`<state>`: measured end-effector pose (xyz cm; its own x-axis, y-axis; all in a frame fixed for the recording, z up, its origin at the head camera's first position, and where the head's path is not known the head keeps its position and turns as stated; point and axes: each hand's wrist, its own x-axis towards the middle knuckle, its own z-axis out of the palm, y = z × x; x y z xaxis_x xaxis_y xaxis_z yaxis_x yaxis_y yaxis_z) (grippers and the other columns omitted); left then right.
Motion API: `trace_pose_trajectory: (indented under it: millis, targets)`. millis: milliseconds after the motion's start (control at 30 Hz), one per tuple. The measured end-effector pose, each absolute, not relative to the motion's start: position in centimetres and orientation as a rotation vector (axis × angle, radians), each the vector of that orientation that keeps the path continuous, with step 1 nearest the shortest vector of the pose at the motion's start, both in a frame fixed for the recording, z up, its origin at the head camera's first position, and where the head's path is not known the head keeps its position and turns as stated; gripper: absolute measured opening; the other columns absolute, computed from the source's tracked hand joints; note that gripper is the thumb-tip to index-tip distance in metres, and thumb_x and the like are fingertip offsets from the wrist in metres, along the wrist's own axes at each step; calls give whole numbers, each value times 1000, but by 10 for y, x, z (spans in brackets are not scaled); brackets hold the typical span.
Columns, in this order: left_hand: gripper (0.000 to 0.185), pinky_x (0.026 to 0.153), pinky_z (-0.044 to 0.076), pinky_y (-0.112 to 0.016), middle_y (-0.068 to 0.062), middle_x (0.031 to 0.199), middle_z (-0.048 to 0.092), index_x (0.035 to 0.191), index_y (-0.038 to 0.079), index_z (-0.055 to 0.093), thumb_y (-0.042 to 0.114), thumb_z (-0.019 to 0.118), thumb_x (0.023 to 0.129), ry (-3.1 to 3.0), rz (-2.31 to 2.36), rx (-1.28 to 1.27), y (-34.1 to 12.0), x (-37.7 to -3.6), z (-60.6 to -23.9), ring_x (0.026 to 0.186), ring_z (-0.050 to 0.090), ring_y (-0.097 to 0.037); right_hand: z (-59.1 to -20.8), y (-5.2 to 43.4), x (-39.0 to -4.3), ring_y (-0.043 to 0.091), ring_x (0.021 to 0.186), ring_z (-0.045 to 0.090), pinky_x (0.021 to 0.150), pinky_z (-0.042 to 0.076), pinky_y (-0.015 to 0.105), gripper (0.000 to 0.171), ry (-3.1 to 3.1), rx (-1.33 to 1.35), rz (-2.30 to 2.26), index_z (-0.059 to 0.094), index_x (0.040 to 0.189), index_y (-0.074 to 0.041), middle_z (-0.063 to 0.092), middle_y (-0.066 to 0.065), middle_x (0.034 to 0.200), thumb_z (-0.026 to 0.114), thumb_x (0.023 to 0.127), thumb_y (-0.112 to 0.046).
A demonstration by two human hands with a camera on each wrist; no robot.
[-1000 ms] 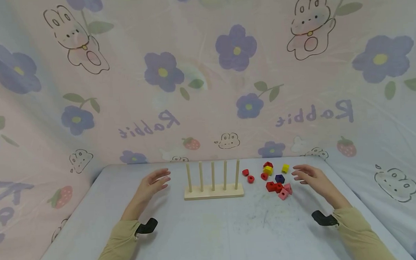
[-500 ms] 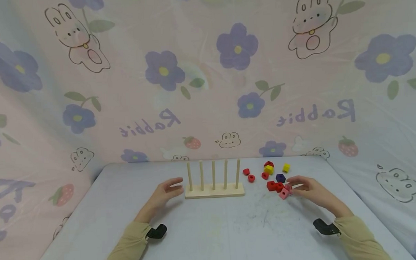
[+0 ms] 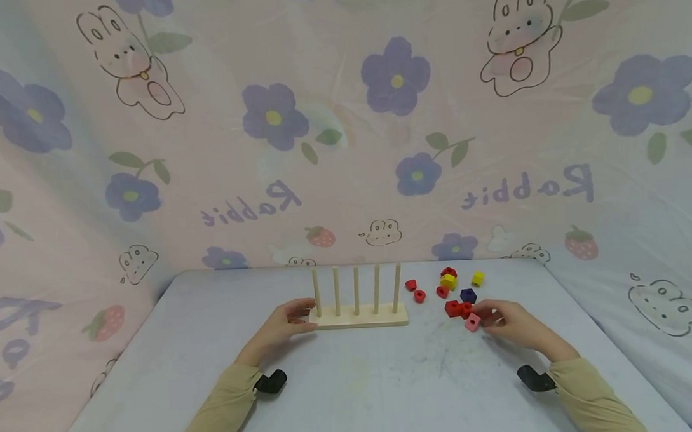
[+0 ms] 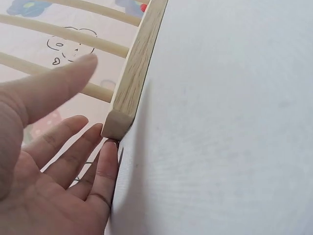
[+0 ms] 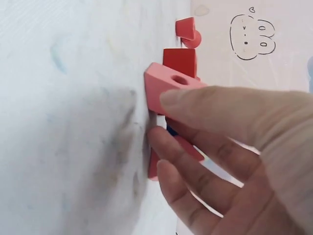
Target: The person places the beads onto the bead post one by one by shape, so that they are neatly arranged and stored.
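A wooden peg rack [image 3: 358,317] with several upright pegs stands mid-table. My left hand [image 3: 292,316] lies at its left end with straight fingers [image 4: 108,156] touching the corner of the rack's base [image 4: 128,93]. Right of the rack lie loose beads: red [image 3: 419,296], yellow [image 3: 447,281] and dark blue [image 3: 467,295]. My right hand [image 3: 487,318] is at the near edge of that cluster. In the right wrist view its thumb and index fingertip [image 5: 155,136] pinch a pink bead [image 5: 164,88] on the table. A red cube [image 5: 180,61] sits just beyond, and another pink piece [image 5: 152,169] lies under the fingers.
The grey table [image 3: 357,381] is walled in at the back and both sides by a pink flower-and-rabbit sheet [image 3: 343,146]. Black wrist cameras [image 3: 270,381] sit near both cuffs. One yellow bead [image 3: 477,278] lies farthest back.
Both hands moved inward and down. The left hand reached the rack's left end and now touches it. The right hand came down to the pink beads and closed on one.
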<state>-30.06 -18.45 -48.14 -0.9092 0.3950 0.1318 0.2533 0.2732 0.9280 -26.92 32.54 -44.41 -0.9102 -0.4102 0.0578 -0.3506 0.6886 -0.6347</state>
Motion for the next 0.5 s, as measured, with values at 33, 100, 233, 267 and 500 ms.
trace_pose_trajectory:
  millis: [33,100,233,267,500]
  targets:
    - [59,95,48,-42,-25,132,50,133,-2,51,10,77,81,2415,1701,610,-184,-301,-481,116,53,-37,-445,325,-270,24,91,60,75,54,22,36,2811,-624,-1015,60,117,-1,63,11,110,71,82,1]
    - [60,92,50,-41,-25,131,52,132,-3,51,8,77,80,2425,1686,606,-184,-301,-480,111,55,-36,-446,324,-270,22,89,59,74,54,22,36,2817,-622,-1000,60,116,-2,63,9,107,71,82,0]
    - [60,87,52,-40,-25,128,54,132,-3,51,5,78,79,2447,1664,614,-184,-303,-481,104,58,-34,-447,322,-271,20,87,58,73,54,22,31,2827,-654,-975,62,113,-3,63,4,101,72,83,-3]
    - [60,87,52,-41,-26,127,54,131,-4,51,3,77,78,2449,1667,625,-184,-304,-481,105,58,-35,-446,321,-272,20,87,58,73,53,21,30,2828,-663,-967,62,112,-3,63,3,100,72,83,-4]
    - [61,84,53,-34,-22,121,58,129,-5,52,-1,79,75,2493,1662,579,-182,-311,-484,107,57,-32,-449,317,-277,17,82,55,70,52,21,20,2850,-603,-956,63,98,-10,60,-2,89,75,83,-14]
